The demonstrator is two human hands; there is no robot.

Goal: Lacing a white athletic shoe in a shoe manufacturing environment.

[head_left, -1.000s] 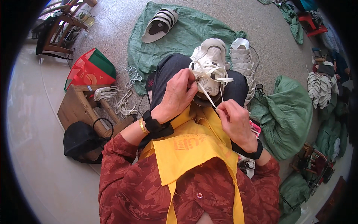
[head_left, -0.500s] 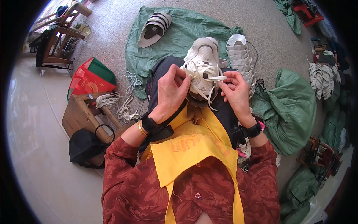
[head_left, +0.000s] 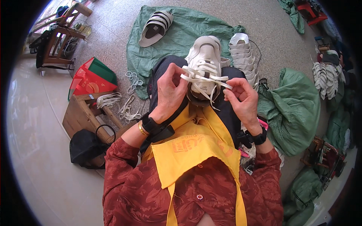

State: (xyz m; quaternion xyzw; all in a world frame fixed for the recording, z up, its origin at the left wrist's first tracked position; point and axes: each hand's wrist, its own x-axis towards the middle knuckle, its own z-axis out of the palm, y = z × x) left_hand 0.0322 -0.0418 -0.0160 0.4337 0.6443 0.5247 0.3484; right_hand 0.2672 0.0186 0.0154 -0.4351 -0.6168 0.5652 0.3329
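Between my knees a white sneaker [head_left: 207, 52] stands with its toe pointing away from me and its dark-lined opening toward me. White laces run across its tongue, and a shoelace [head_left: 205, 78] forms a bow-like loop above it. My left hand [head_left: 169, 88] is closed, pinching the lace loop at the left of the shoe. On the other side my right hand [head_left: 243, 100] pinches a lace end between thumb and fingers, drawing it out to the right. Loose lace ends hang over the shoe's opening.
A green sheet [head_left: 181, 28] on the floor bears stacked white shoe uppers [head_left: 156, 28]; more uppers [head_left: 243, 56] stand right of the sneaker. Left are a wooden stool [head_left: 81, 115] with laces [head_left: 109, 101], a red-green bag [head_left: 92, 79] and a black bag [head_left: 86, 148]. A green sack [head_left: 296, 113] lies right.
My right hand has moved right and slightly nearer to me, pulling the lace out. The left hand has shifted slightly left, and the lace loop now stretches across the shoe.
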